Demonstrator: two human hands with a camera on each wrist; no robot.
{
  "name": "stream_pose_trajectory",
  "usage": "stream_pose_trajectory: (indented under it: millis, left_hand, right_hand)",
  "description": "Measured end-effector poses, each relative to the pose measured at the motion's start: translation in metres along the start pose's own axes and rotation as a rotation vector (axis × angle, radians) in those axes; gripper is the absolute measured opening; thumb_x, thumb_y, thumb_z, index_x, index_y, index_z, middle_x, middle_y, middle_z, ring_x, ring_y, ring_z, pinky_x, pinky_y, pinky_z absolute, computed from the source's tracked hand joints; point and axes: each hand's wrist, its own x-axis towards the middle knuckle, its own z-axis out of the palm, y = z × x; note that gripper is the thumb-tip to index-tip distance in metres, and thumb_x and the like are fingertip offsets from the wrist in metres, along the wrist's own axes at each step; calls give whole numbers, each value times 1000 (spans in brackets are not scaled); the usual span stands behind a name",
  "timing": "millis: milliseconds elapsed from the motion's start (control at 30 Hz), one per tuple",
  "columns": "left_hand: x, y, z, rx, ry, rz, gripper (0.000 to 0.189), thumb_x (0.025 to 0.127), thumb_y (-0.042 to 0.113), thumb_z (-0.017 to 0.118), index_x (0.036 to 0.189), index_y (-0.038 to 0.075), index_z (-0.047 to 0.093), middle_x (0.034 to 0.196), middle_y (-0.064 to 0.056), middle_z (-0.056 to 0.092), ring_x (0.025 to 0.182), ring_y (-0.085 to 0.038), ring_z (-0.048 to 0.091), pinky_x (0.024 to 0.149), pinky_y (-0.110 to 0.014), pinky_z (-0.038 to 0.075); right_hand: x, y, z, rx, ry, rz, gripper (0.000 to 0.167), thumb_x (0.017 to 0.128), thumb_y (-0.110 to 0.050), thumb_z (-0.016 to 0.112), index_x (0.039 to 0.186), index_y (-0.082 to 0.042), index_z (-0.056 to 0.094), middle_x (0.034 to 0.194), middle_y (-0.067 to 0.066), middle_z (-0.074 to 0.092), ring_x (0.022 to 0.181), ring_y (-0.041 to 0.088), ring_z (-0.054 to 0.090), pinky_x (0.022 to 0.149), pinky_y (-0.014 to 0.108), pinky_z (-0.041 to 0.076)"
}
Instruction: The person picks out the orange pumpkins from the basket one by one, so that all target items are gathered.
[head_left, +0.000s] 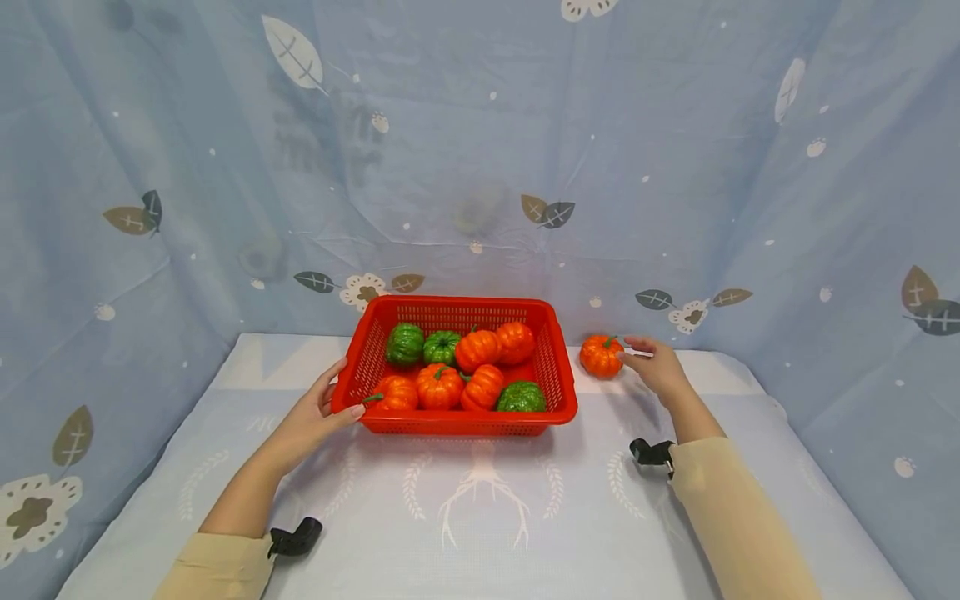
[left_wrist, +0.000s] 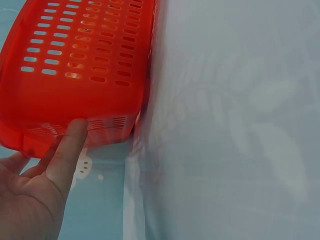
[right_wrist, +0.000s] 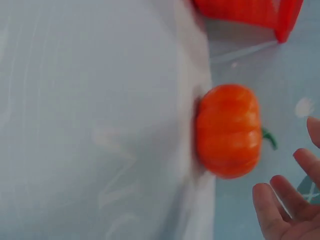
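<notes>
A red plastic basket with slotted walls holds several small orange pumpkins and three green ones. My left hand is at its front left corner, the thumb along the front rim and the other fingers by the left side. In the left wrist view, a straight digit of that hand touches the basket wall. One more orange pumpkin, green-stemmed, sits on the table right of the basket. Close to its right side, my right hand has its fingers spread; the right wrist view shows a gap between hand and pumpkin.
The table wears a pale cloth with a white antler and leaf print. A blue patterned curtain hangs right behind the basket and along both sides. Black wrist mounts stick out from both sleeves.
</notes>
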Motion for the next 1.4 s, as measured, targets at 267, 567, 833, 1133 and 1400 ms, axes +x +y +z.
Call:
stream_pose_trajectory:
  millis: [267,567,833,1133,1400]
  left_hand:
    - [0,2,0,41,8,-16,93,94,17,70,162,17,8,156,-26,30,136,-44,43,96,-32,52]
    - [-1,2,-1,41,8,-21,94,93,19,71,162,18,8,157,-25,29,137,-44,42,97,-34,51]
    - [0,2,-1,41,10,-24,95,93,22,72,162,17,8,157,-25,29,137,-44,42,96,-31,51]
    - [2,2,0,36,7,-19,94,93,19,72,162,17,8,156,-26,30,137,-44,42,96,-30,52]
    - [1,2,-1,40,8,-24,94,93,19,71,162,17,7,157,-26,29,136,-44,42,95,-30,52]
  right_hand:
    - [-25,-40,7,-44,12,-88,46,100,-21,62,137,4,54,141,28,50,127,44,51,103,56,45]
    - [-42,-77,30,-37,-7,-209,39,98,-21,66,131,-2,62,131,22,60,122,39,57,97,51,51]
    - [-48,-109,66,-30,-29,-252,43,96,-31,69,131,-8,63,131,15,62,120,35,58,95,50,52]
    - [-37,-127,107,-3,-44,-276,44,96,-33,69,132,-9,61,132,12,61,122,34,56,97,49,50]
    - [-30,-139,146,-62,-50,-248,47,94,-32,71,134,-8,60,136,14,57,119,32,57,96,46,51]
